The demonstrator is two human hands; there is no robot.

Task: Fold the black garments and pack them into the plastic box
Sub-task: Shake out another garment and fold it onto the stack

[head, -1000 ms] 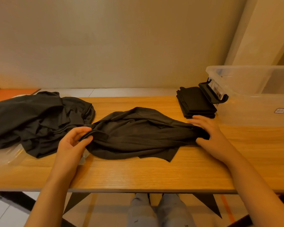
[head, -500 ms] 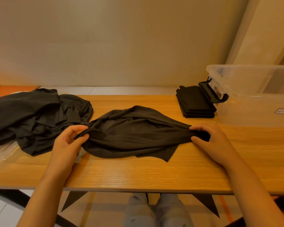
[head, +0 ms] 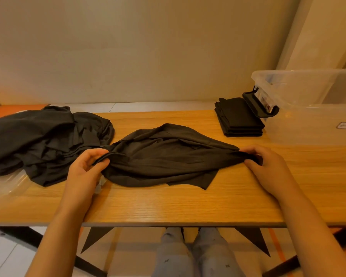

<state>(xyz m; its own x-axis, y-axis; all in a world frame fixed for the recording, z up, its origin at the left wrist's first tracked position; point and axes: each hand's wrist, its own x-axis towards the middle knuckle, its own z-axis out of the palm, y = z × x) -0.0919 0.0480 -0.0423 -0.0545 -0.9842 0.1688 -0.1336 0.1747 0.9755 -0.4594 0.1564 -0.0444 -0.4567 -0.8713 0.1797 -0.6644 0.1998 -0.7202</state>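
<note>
A crumpled black garment (head: 164, 154) lies stretched across the middle of the wooden table (head: 188, 204). My left hand (head: 84, 172) pinches its left end between thumb and fingers. My right hand (head: 268, 166) grips its right end, bunched under the fingers. A heap of unfolded black garments (head: 42, 138) lies at the left. A stack of folded black garments (head: 238, 118) rests at the back right, beside the clear plastic box (head: 312, 108), whose black latch (head: 260, 104) hangs over the stack.
Clear plastic wrapping (head: 6, 182) lies at the table's left front, partly under the heap. A wall stands close behind the table. My legs show under the front edge.
Both hands have pulled apart slightly, drawing the garment tauter between them. The right hand has shifted a little toward me and closed on the cloth's end.
</note>
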